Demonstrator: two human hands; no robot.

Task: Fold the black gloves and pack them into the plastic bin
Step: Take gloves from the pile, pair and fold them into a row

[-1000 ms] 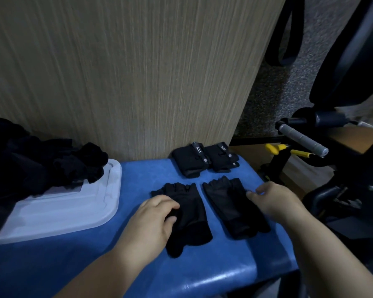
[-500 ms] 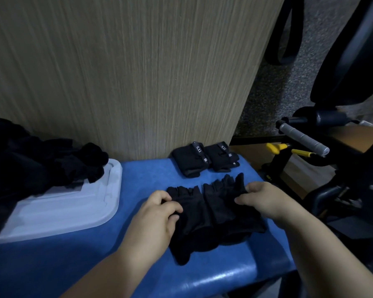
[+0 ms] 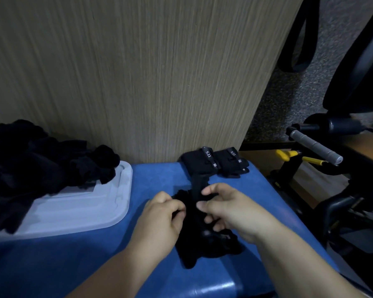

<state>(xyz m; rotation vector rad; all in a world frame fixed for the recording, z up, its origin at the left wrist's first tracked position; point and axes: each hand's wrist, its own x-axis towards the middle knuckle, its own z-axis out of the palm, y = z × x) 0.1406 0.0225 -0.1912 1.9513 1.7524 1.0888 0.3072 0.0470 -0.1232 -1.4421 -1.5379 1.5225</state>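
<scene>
Left hand (image 3: 159, 222) and right hand (image 3: 235, 214) both pinch one bunch of soft black fabric gloves (image 3: 202, 244), fingers curled into the cloth; how many gloves are in it cannot be told. The bunch lies on the blue padded bench (image 3: 155, 177). Just beyond, two folded black gloves with white-lettered straps (image 3: 213, 162) sit side by side against the wood-grain panel (image 3: 159, 82). To the left, one white plastic bin (image 3: 84, 209) bears an uncountable heap of black gloves (image 3: 30, 164).

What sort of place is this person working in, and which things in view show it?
Probably a home gym or workout room: a blue padded bench, a black exercise machine with a grey grip bar on the right, and fingerless black gloves.
</scene>
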